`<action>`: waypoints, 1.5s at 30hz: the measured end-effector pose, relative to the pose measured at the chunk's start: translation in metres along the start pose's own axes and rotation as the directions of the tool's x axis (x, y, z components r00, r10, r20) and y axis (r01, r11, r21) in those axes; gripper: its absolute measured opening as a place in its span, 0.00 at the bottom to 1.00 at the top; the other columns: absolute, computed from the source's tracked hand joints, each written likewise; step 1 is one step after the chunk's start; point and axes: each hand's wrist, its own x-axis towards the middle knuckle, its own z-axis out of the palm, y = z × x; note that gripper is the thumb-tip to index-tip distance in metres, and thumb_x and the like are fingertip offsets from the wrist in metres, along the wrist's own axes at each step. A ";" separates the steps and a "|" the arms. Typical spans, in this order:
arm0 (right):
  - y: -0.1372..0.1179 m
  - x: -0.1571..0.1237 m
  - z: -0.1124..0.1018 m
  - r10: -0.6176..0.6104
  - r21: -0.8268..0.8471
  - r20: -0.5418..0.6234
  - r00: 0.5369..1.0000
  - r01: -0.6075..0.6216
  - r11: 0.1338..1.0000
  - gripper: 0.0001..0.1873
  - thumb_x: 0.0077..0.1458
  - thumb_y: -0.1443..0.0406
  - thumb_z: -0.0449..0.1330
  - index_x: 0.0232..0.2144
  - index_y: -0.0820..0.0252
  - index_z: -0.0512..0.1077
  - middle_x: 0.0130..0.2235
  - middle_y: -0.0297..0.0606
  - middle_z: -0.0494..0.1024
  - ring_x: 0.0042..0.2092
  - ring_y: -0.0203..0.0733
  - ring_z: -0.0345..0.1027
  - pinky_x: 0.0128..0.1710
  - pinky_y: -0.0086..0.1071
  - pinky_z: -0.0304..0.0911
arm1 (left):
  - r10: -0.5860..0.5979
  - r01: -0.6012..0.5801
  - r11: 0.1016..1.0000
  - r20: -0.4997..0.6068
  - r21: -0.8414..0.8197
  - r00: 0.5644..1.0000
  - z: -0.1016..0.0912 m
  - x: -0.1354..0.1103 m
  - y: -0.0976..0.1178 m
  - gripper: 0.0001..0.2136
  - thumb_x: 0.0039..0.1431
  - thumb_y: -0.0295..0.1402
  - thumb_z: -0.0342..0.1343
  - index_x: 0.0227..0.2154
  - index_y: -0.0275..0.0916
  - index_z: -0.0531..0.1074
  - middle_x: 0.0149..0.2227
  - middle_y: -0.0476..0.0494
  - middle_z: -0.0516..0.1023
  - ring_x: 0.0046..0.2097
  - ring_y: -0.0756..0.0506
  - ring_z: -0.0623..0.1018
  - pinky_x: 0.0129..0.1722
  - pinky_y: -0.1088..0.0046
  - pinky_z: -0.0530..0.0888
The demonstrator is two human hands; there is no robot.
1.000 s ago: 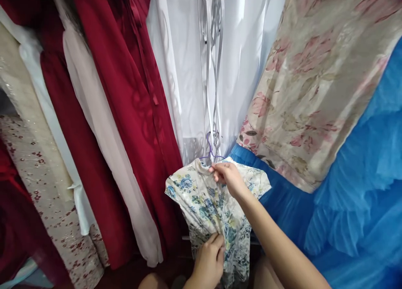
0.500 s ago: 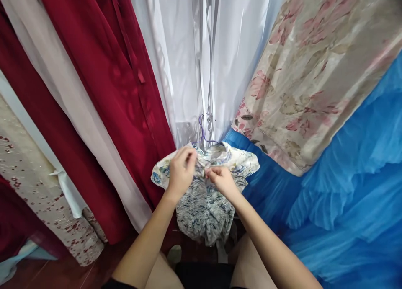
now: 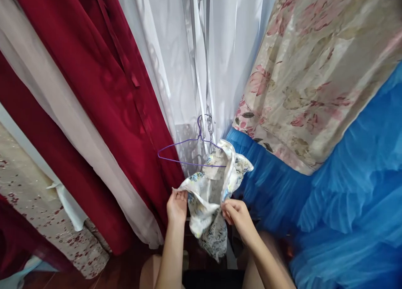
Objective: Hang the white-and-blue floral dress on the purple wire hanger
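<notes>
Head view: you seem midway through slipping the floral garment (image 3: 204,215) off the purple hanger (image 3: 200,132).
Your left hand (image 3: 178,206) grips its loose side; your right hand (image 3: 234,213) pinches the front edge. It hangs from the hanger's right end, the left bare; the next move likely calls for freeing that shoulder.

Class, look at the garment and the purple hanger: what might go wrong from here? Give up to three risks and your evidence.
1. The floral garment hangs only on the right part of the purple hanger, whose left end is bare, so it might slip off.
2. With cloth on one side only, the hanger could tip.
3. The left hand and right hand hold the cloth apart, so a hard pull might strain it.
</notes>
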 end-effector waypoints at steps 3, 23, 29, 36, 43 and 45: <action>0.023 -0.024 -0.018 -0.012 -0.091 -0.115 0.993 0.001 0.996 0.22 0.58 0.54 0.61 0.18 0.58 0.64 0.18 0.30 0.63 0.22 0.35 0.55 0.24 0.30 0.51 | -0.069 0.065 0.997 0.118 0.036 0.991 -0.002 -0.046 -0.035 0.05 0.60 0.30 0.57 0.30 0.36 0.74 0.33 0.43 0.77 0.36 0.46 0.78 0.41 0.70 0.75; -0.100 0.020 -0.162 -0.177 -0.315 0.183 0.967 0.229 0.921 0.15 0.48 0.58 0.66 0.18 0.61 0.70 0.20 0.31 0.68 0.24 0.35 0.57 0.24 0.28 0.51 | -0.544 -0.625 0.045 0.544 0.779 0.639 -0.017 -0.102 -0.037 0.10 0.61 0.39 0.56 0.30 0.37 0.74 0.31 0.48 0.75 0.36 0.45 0.72 0.38 0.72 0.67; -0.125 0.134 -0.162 -0.226 -0.194 0.159 0.961 0.254 0.948 0.08 0.43 0.61 0.68 0.25 0.59 0.76 0.27 0.33 0.76 0.32 0.40 0.67 0.34 0.30 0.60 | -0.218 -0.732 0.192 0.756 0.654 0.618 0.016 -0.095 -0.007 0.09 0.64 0.31 0.52 0.27 0.38 0.66 0.32 0.48 0.66 0.37 0.47 0.69 0.38 0.73 0.65; -0.127 0.161 -0.085 -0.022 -0.020 0.384 0.923 0.032 0.999 0.19 0.40 0.62 0.71 0.37 0.60 0.75 0.27 0.32 0.79 0.27 0.39 0.70 0.29 0.30 0.61 | -0.111 -0.681 0.242 0.717 0.691 0.688 0.001 -0.074 0.045 0.05 0.61 0.32 0.55 0.37 0.38 0.74 0.37 0.46 0.72 0.42 0.44 0.73 0.44 0.72 0.67; -0.137 0.144 -0.094 0.038 0.000 0.368 0.929 -0.041 0.999 0.25 0.39 0.67 0.70 0.44 0.63 0.79 0.32 0.35 0.83 0.29 0.39 0.74 0.30 0.29 0.63 | -0.261 -0.748 -0.291 0.702 0.597 0.662 -0.009 0.011 0.155 0.13 0.59 0.44 0.57 0.26 0.41 0.76 0.28 0.46 0.75 0.36 0.42 0.72 0.42 0.69 0.67; -0.141 0.144 -0.096 0.048 -0.022 0.370 0.928 -0.042 0.999 0.23 0.39 0.67 0.70 0.43 0.64 0.81 0.35 0.37 0.84 0.32 0.41 0.75 0.32 0.30 0.64 | -0.154 -0.740 -0.387 0.753 0.550 0.640 0.011 0.036 0.178 0.10 0.56 0.43 0.60 0.33 0.43 0.78 0.39 0.42 0.80 0.46 0.38 0.73 0.52 0.62 0.65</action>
